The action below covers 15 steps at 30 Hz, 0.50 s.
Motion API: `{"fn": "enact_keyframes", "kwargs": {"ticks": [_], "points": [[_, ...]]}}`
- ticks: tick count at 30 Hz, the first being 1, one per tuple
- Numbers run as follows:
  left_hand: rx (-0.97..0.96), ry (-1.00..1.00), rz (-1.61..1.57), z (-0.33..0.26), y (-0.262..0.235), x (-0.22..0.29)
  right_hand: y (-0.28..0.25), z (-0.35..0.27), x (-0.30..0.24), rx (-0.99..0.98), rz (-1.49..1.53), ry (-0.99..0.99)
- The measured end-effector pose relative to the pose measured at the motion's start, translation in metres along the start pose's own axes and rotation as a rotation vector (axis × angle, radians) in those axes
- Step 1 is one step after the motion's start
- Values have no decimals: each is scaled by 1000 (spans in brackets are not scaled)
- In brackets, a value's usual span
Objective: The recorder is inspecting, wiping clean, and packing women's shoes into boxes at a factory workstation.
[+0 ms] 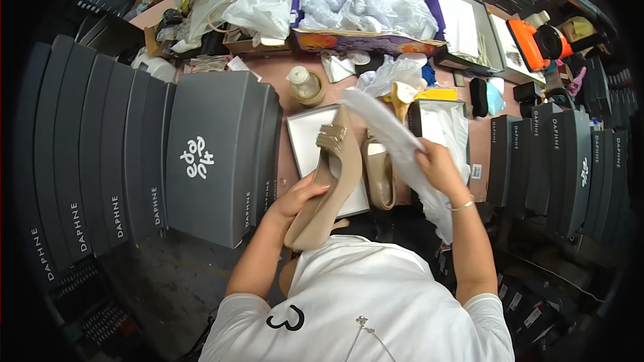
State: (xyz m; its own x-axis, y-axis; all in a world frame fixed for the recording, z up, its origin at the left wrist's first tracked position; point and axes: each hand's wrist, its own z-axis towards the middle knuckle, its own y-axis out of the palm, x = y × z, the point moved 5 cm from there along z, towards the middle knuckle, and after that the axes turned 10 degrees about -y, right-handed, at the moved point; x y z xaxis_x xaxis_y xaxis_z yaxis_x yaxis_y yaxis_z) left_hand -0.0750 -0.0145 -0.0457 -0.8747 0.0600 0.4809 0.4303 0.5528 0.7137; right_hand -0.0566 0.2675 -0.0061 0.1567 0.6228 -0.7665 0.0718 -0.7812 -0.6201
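Observation:
My left hand [300, 198] is closed around a beige shoe [343, 174] with a metallic buckle-like ornament on its toe. The shoe is tilted, its toe pointing away from me and its heel end close to my shirt. In my right hand [439, 169] is a long white strip of tissue paper [389, 135], its upper end just beside the shoe's toe. A second beige shoe [381, 177] lies between the two hands, partly covered by the paper. Under the held shoe, a white-lined shallow box part [305, 135] rests on the pink table.
Grey shoe boxes [208, 154] stand in rows at left, and more boxes [537, 154] at right. An open box with white paper [446, 127] sits right of the tissue. Behind are a bottle [304, 84], a purple carton [365, 41] of crumpled wrapping and an orange tape dispenser [526, 43].

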Motion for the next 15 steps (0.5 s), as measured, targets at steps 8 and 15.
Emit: {"fn": "enact_keyframes", "kwargs": {"ticks": [8, 15], "points": [[140, -143, -258, 29, 13, -44, 73, -4, -45, -220, 212, -184], [474, 181, -158, 52, 12, -41, 58, -23, -25, -193, 325, -80]]}}
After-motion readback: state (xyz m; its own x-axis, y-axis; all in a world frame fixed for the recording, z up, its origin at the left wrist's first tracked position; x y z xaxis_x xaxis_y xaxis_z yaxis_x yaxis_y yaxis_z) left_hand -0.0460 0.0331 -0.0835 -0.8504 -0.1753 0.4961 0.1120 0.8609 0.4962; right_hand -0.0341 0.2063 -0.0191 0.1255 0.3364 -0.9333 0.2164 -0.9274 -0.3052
